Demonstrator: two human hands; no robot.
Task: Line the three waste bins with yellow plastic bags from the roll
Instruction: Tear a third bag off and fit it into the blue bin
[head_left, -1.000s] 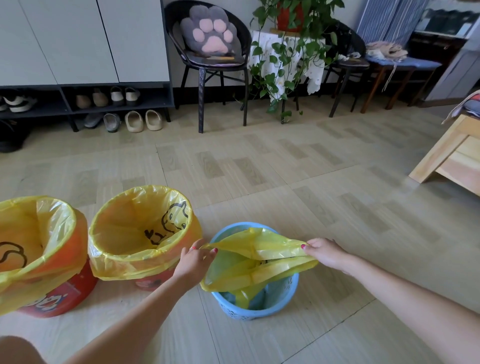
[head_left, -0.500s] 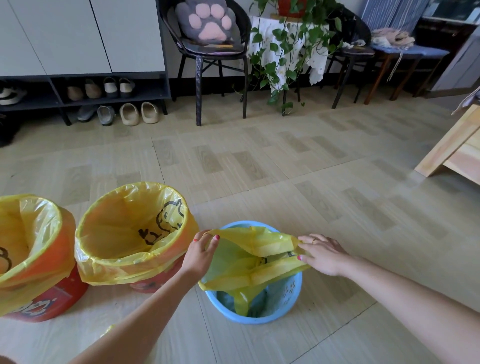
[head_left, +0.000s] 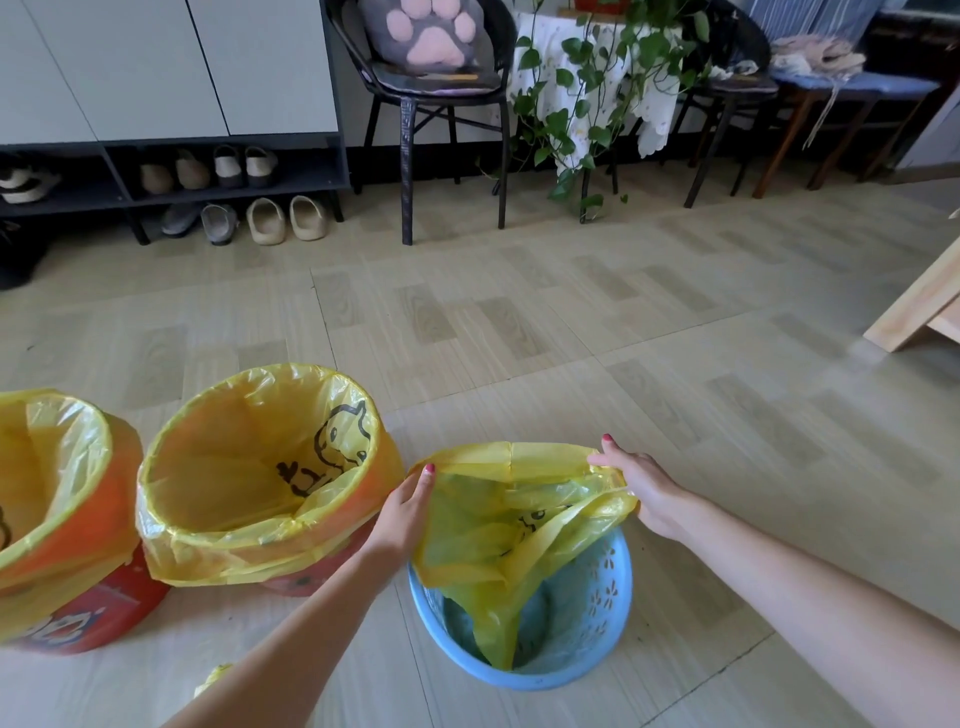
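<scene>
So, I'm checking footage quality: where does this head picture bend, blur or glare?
Head view: wide-angle bending curves the cabinet edges and floor lines; the wooden furniture at right is smeared by motion blur; daylight puts soft sheen on the middle bin's yellow bag; hands and blue bin stay reasonably sharp.

A home: shoe rack (head_left: 171, 176), paw cushion (head_left: 428, 34), trailing houseplant (head_left: 587, 88).
</scene>
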